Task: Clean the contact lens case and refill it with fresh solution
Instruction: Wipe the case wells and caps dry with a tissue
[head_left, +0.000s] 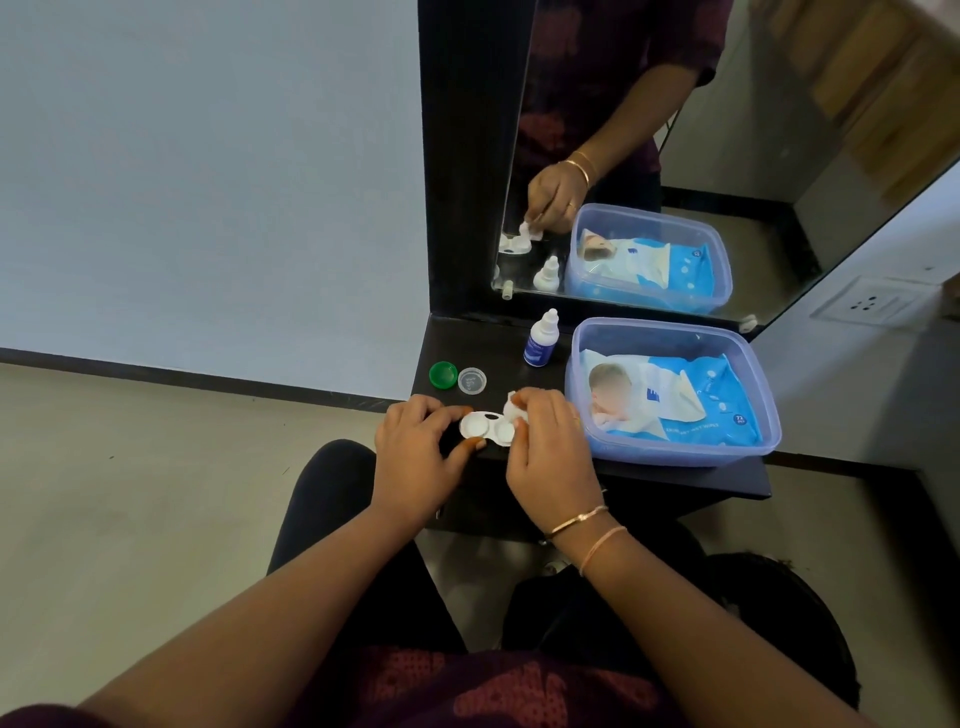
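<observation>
Wiping stage: lens case (488, 427), caps (443, 374) off, is gripped by the left hand (421, 447); tissue (514, 408) is pinched in the right hand (550, 441) over one well; refilling is not yet done.

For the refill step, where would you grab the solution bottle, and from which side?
Probably the solution bottle by its blue-labelled body, below the narrow nozzle, coming from the front-left: it stands upright, and the plastic tub crowds its right side.
</observation>
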